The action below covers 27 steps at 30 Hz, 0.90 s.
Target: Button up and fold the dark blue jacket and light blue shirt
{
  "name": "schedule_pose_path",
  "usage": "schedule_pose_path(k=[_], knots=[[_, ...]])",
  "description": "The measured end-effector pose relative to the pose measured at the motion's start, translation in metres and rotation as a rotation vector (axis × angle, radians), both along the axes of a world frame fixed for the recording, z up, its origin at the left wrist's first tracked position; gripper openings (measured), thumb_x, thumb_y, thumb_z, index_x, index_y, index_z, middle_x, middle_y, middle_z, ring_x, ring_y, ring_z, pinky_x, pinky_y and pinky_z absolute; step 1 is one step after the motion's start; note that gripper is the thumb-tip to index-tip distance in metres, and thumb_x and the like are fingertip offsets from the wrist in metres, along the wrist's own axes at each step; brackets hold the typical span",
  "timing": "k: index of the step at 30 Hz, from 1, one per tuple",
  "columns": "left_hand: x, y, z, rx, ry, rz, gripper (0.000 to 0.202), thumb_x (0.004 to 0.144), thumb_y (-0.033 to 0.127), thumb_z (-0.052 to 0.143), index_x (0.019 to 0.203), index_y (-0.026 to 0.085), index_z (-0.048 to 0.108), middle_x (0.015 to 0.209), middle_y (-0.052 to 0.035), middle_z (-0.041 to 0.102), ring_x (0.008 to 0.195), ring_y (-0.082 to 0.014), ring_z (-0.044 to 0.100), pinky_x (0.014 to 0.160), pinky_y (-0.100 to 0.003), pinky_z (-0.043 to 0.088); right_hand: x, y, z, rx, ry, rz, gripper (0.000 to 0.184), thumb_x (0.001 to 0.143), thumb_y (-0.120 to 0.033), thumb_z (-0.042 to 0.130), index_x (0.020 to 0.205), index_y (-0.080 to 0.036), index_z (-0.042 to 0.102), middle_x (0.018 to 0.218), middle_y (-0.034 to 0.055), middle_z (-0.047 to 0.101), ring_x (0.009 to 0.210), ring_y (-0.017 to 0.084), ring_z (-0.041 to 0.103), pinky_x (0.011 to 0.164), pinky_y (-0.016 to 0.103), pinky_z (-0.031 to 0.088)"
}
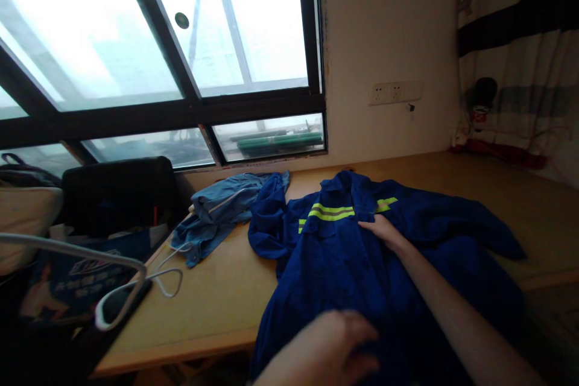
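Observation:
A dark blue work jacket [335, 265] with yellow-green reflective bands lies spread front up on the wooden table, its collar toward the wall and its lower part hanging over the near edge. My right hand [384, 230] is at the chest, closed on the front edge of the jacket just below the right-hand reflective strip. Closer to me, my left hand [332, 344] is blurred by motion above the jacket's lower front. Its thumb and fingers look apart, with nothing seen between them.
Light blue clothing [226, 199] lies beside the jacket's left-hand sleeve. A white cable [167, 274] loops over the left part of the table [203, 307]. Bags [99, 271] and a black chair back [120, 193] stand left. Window, wall sockets [395, 93] and a curtain [520, 60] are behind.

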<state>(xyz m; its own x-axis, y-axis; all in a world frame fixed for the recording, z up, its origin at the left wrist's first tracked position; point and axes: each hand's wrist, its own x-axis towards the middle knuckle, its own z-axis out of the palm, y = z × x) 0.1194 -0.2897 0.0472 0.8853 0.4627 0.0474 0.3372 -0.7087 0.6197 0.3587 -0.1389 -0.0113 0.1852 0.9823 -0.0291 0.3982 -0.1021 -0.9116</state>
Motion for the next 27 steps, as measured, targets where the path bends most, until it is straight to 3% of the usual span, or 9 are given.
schedule_pose_path(k=[2,6,10,12,15,19,23,27], knots=[[0.021,0.055,0.001,0.181,-0.105,0.352,0.029,0.085,0.028,0.036,0.103,0.019,0.057,0.099,-0.0084,0.062,0.089,-0.0175,0.058,0.080,-0.029,0.045,-0.007,0.011,0.000,0.037,0.164,0.009,0.035,0.063,-0.029,0.064,0.092,-0.009,0.064,0.084,0.0092,0.068,0.084,0.024,0.061,0.079,0.036,0.045],[0.058,0.154,-0.017,0.251,-0.127,0.495,0.035,0.088,0.023,0.031,0.113,0.007,0.049,0.117,-0.0196,0.050,0.109,-0.0219,0.047,0.093,-0.035,0.035,-0.018,0.033,0.000,0.061,0.248,0.017,0.037,0.058,-0.026,0.067,0.091,-0.009,0.064,0.083,0.0086,0.068,0.083,0.023,0.061,0.080,0.037,0.044],[0.057,0.207,-0.058,0.396,-0.022,0.616,0.041,0.087,0.029,0.034,0.117,0.004,0.045,0.123,-0.0213,0.045,0.117,-0.0258,0.038,0.100,-0.040,0.025,-0.011,0.057,-0.004,0.068,0.182,0.012,0.033,0.055,-0.022,0.068,0.085,-0.010,0.065,0.081,0.0081,0.068,0.082,0.023,0.061,0.078,0.035,0.045],[0.046,0.221,-0.074,0.449,0.025,0.567,0.043,0.087,0.034,0.034,0.119,0.007,0.045,0.125,-0.0183,0.044,0.119,-0.0251,0.036,0.101,-0.040,0.023,-0.007,0.068,-0.010,0.070,0.142,0.022,0.031,0.053,-0.021,0.069,0.082,-0.011,0.065,0.080,0.0075,0.068,0.080,0.022,0.061,0.077,0.034,0.045],[0.032,0.233,-0.084,0.491,0.045,0.494,0.043,0.085,0.037,0.037,0.121,0.013,0.045,0.127,-0.0131,0.043,0.121,-0.0234,0.034,0.101,-0.038,0.024,-0.005,0.078,-0.020,0.151,0.073,-0.010,0.032,0.050,-0.021,0.071,0.080,-0.013,0.065,0.081,0.0071,0.068,0.081,0.023,0.061,0.076,0.035,0.045],[0.029,0.238,-0.085,0.541,-0.013,0.491,0.036,0.083,0.032,0.043,0.116,0.020,0.050,0.122,-0.0096,0.049,0.114,-0.0231,0.040,0.097,-0.039,0.030,-0.011,0.078,-0.028,0.330,0.144,-0.006,0.034,0.052,-0.029,0.069,0.082,-0.015,0.063,0.084,0.0055,0.067,0.080,0.023,0.060,0.074,0.035,0.046],[0.034,0.236,-0.083,0.544,-0.112,0.450,0.030,0.080,0.023,0.048,0.109,0.022,0.056,0.110,-0.0085,0.055,0.103,-0.0217,0.047,0.092,-0.038,0.035,-0.015,0.072,-0.023,0.373,0.370,0.027,0.029,0.055,-0.038,0.067,0.073,-0.016,0.060,0.075,0.0018,0.065,0.071,0.019,0.059,0.066,0.030,0.046],[0.037,0.233,-0.081,0.462,-0.234,0.490,0.022,0.077,0.013,0.048,0.094,0.018,0.062,0.096,-0.0075,0.058,0.090,-0.0184,0.052,0.081,-0.032,0.041,-0.021,0.069,-0.016,0.401,0.513,0.004,0.031,0.054,-0.038,0.069,0.076,-0.017,0.059,0.076,0.0006,0.064,0.073,0.018,0.059,0.068,0.028,0.045]])
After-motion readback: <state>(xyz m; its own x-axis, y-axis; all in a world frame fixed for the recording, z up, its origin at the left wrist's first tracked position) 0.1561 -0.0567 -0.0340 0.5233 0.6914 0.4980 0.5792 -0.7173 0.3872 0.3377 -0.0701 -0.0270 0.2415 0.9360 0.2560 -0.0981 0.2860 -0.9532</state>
